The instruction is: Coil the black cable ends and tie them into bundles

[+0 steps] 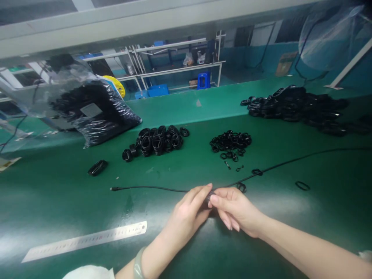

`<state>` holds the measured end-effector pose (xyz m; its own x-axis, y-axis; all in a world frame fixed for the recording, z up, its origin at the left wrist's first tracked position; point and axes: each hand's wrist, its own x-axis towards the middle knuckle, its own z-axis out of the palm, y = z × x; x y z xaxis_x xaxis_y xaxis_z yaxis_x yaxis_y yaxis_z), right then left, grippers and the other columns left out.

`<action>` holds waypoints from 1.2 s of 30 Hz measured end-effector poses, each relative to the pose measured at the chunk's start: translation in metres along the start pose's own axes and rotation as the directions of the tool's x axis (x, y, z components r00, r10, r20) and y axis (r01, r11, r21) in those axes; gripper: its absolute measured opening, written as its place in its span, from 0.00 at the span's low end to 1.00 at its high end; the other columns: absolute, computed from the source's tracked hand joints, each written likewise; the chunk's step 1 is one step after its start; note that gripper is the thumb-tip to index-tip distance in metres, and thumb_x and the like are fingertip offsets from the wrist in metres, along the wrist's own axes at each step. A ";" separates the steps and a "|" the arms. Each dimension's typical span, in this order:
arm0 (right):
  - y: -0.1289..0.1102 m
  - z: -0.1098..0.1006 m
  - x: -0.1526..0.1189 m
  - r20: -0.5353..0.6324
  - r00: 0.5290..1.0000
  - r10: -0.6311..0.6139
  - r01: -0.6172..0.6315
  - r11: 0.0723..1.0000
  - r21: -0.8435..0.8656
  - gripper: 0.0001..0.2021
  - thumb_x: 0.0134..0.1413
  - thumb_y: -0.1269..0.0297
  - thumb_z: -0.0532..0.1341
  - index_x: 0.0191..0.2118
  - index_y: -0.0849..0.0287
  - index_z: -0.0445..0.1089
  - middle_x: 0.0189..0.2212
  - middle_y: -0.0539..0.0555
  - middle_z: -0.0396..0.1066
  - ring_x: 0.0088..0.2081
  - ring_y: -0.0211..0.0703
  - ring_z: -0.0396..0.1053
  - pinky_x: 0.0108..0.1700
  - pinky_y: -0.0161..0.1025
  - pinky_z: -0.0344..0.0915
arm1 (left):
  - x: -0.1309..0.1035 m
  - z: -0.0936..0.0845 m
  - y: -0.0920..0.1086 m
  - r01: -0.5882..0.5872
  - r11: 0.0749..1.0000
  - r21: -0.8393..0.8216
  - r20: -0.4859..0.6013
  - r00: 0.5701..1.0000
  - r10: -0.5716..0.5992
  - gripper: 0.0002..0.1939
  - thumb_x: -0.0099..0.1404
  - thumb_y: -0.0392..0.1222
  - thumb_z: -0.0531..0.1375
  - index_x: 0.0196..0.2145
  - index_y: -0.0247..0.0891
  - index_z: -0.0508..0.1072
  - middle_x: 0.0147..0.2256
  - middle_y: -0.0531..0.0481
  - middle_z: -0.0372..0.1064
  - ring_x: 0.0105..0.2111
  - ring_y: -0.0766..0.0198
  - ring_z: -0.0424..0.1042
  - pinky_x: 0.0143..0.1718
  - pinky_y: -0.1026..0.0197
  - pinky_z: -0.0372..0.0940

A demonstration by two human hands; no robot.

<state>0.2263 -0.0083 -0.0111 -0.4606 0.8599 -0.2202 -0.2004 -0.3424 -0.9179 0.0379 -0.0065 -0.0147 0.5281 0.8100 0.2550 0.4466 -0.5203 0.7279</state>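
My left hand (193, 209) and my right hand (235, 207) meet at the middle of the bench, fingers closed on a small ridged black cable coil (211, 195). Fingers hide most of this coil. A long black cable (162, 188) runs behind my hands, its plug end (114, 189) at the left and the rest trailing off to the right. I cannot tell whether my fingers also touch that cable. Just beyond my right hand, a small black band (241, 187) lies by the cable, and another band (257, 172) sits farther along it.
Coiled black cables (158, 141) are heaped behind my hands, left of a pile of small black bands (231, 141). A larger black heap (293, 104) lies back right. At left are a stuffed plastic bag (99, 108), a single coil (98, 167) and a steel ruler (87, 241).
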 end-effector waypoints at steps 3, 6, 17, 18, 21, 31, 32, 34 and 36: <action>-0.005 -0.007 0.000 -0.040 0.998 -0.058 0.052 0.990 -0.132 0.24 0.63 0.42 0.54 0.32 0.61 0.69 0.12 0.47 0.66 0.09 0.29 0.51 0.13 0.29 0.44 | 0.002 0.000 0.005 0.264 0.894 -0.361 0.140 0.964 -0.228 0.26 0.65 0.38 0.61 0.61 0.43 0.62 0.54 0.44 0.70 0.49 0.59 0.73 0.51 0.56 0.68; -0.006 -0.018 0.001 -0.160 0.962 -0.223 0.167 0.939 -0.301 0.14 0.65 0.53 0.55 0.38 0.59 0.68 0.17 0.44 0.63 0.15 0.30 0.56 0.18 0.28 0.51 | 0.004 -0.001 0.010 0.467 0.658 -0.590 0.321 0.884 -0.339 0.23 0.65 0.44 0.62 0.56 0.37 0.66 0.52 0.41 0.70 0.40 0.62 0.75 0.40 0.61 0.71; 0.011 -0.026 0.006 0.266 0.573 -0.775 0.514 0.088 -0.853 0.18 0.60 0.77 0.57 0.51 0.54 0.73 0.34 0.52 0.77 0.33 0.41 0.70 0.36 0.39 0.66 | 0.003 0.000 0.015 0.574 0.487 -0.659 0.478 0.819 -0.318 0.23 0.56 0.42 0.70 0.46 0.32 0.69 0.39 0.46 0.71 0.35 0.64 0.74 0.37 0.61 0.67; 0.010 -0.025 0.006 0.284 0.560 -0.778 0.499 0.043 -0.865 0.18 0.60 0.77 0.57 0.51 0.55 0.73 0.34 0.53 0.77 0.32 0.42 0.69 0.35 0.40 0.65 | 0.003 0.000 0.016 0.583 0.471 -0.662 0.488 0.812 -0.321 0.23 0.55 0.41 0.71 0.46 0.32 0.70 0.40 0.45 0.71 0.35 0.63 0.74 0.38 0.61 0.67; 0.009 -0.022 0.003 0.313 0.542 -0.780 0.478 -0.020 -0.878 0.17 0.60 0.78 0.55 0.50 0.57 0.74 0.33 0.54 0.78 0.29 0.43 0.69 0.32 0.41 0.65 | 0.004 -0.002 0.020 0.607 0.432 -0.667 0.522 0.794 -0.312 0.22 0.57 0.42 0.70 0.46 0.31 0.70 0.38 0.45 0.72 0.36 0.62 0.76 0.41 0.59 0.68; 0.013 -0.019 0.009 0.137 0.733 -0.666 0.465 0.344 -0.816 0.18 0.59 0.77 0.53 0.48 0.54 0.75 0.37 0.53 0.75 0.37 0.43 0.72 0.40 0.40 0.69 | 0.003 0.000 0.013 0.570 0.425 -0.703 0.452 0.820 -0.352 0.33 0.53 0.42 0.73 0.52 0.37 0.63 0.51 0.39 0.68 0.43 0.59 0.76 0.46 0.54 0.67; 0.012 -0.019 0.007 0.114 0.768 -0.631 0.453 0.408 -0.792 0.20 0.58 0.77 0.53 0.50 0.53 0.74 0.40 0.54 0.73 0.38 0.42 0.72 0.40 0.40 0.69 | 0.002 0.000 0.011 0.563 0.425 -0.709 0.445 0.825 -0.349 0.35 0.53 0.42 0.72 0.55 0.39 0.61 0.51 0.40 0.66 0.42 0.59 0.76 0.44 0.56 0.68; 0.008 -0.017 0.004 0.012 0.836 -0.549 0.383 0.568 -0.729 0.22 0.54 0.77 0.55 0.53 0.52 0.69 0.42 0.53 0.70 0.37 0.40 0.70 0.39 0.39 0.68 | 0.000 0.002 0.010 0.542 0.414 -0.731 0.436 0.839 -0.327 0.41 0.55 0.42 0.71 0.60 0.46 0.56 0.52 0.42 0.64 0.39 0.62 0.76 0.40 0.59 0.68; 0.006 -0.014 -0.001 -0.129 0.899 -0.419 0.255 0.740 -0.623 0.20 0.53 0.74 0.58 0.52 0.53 0.63 0.35 0.50 0.68 0.32 0.38 0.66 0.35 0.36 0.65 | 0.000 0.003 0.008 0.510 0.401 -0.761 0.421 0.858 -0.293 0.44 0.56 0.41 0.71 0.63 0.51 0.52 0.53 0.43 0.64 0.39 0.63 0.76 0.39 0.60 0.68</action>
<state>0.2379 -0.0059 -0.0213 -0.2184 0.9652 0.1439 0.2729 0.2020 -0.9406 0.0437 -0.0119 -0.0104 0.6266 0.7338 -0.2625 -0.1013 0.4107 0.9061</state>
